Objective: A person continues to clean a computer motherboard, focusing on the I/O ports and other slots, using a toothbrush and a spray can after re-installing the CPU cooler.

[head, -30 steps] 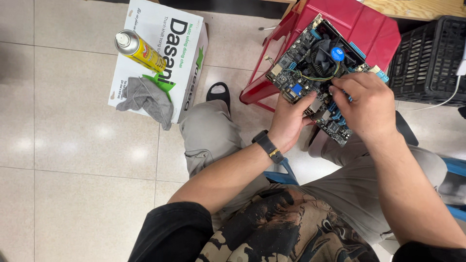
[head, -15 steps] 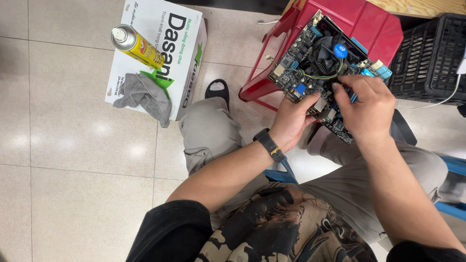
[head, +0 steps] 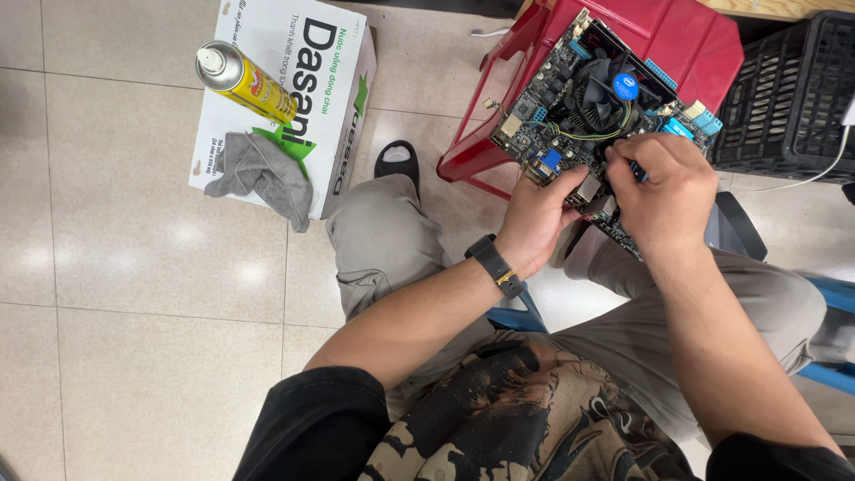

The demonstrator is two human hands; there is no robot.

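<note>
Both hands grip the motherboard (head: pixel 592 111): left hand (head: pixel 539 218) clasps its near edge, right hand (head: pixel 668 191) pinches on top.

I see motherboard (head: pixel 595 111) tilted farther up over red stool (head: pixel 686 40), right hand (head: pixel 668 191) shifted nearer along its edge

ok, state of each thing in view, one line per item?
circuit board: tilted, resting against the red stool, held by both hands
left hand: grip closed on the board's near edge
right hand: fingers pinched at the board's surface
red stool: upright
spray can: lying on the cardboard box, cap off
grey rag: crumpled on the box
cardboard box: closed
</note>
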